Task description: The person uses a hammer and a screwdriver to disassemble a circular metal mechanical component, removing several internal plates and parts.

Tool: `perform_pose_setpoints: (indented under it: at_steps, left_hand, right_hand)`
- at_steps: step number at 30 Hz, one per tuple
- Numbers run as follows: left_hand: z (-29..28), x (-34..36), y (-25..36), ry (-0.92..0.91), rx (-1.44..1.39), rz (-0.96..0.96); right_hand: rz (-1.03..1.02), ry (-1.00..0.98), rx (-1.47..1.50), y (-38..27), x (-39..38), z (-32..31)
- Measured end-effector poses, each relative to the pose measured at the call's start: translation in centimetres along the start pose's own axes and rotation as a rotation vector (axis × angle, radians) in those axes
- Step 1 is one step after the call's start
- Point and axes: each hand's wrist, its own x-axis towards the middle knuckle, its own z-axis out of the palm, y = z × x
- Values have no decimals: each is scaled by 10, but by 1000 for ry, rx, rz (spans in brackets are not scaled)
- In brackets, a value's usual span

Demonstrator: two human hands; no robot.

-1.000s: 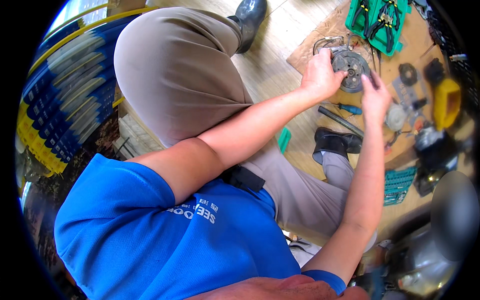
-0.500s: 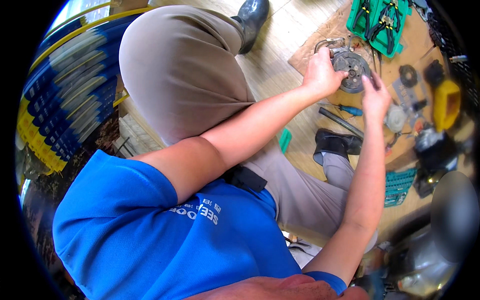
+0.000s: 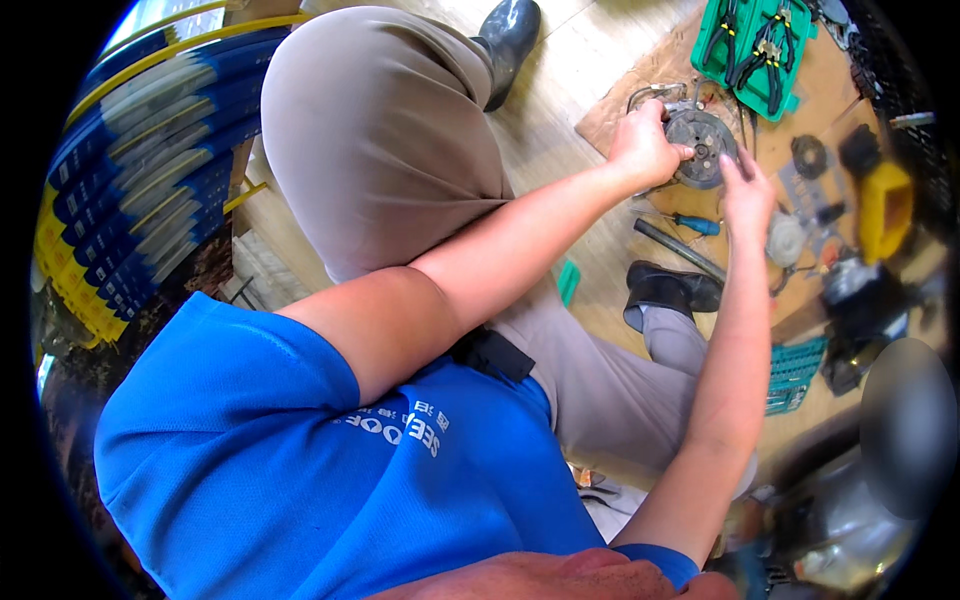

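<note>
A round dark grey metal part (image 3: 706,135), disc-shaped with a small hub and holes, is held between my two hands above the cardboard. My left hand (image 3: 645,145) grips its left edge, with the thumb lying across its face near the hub. On the opposite side, my right hand (image 3: 747,190) has its fingertips closed on the disc's lower right rim. Metal fittings and a thin cable (image 3: 655,92) show behind the disc at its upper left. What the fingers do beneath the disc is hidden.
Cardboard (image 3: 815,95) covers the floor. On it lie a green case of pliers (image 3: 760,50), a blue-handled screwdriver (image 3: 697,224), a dark tube (image 3: 680,249), a dark ring (image 3: 809,156) and a yellow object (image 3: 885,212). A teal socket tray (image 3: 795,375) sits nearer me.
The disc stays in both hands in nearly the same place. My right fingers have shifted slightly along its rim. The view has moved a little.
</note>
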Motion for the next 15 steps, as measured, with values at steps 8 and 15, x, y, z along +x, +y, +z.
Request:
perform_pose_setpoints:
  at_steps: [8,15]
  left_hand:
    - [-3,5,-1,-63,-10,-33]
    - [-11,-3,7,-10,51,-12]
  right_hand:
    - [70,-66,3,-11,0,-3]
    - [24,-59,-21,-19,-5,-4]
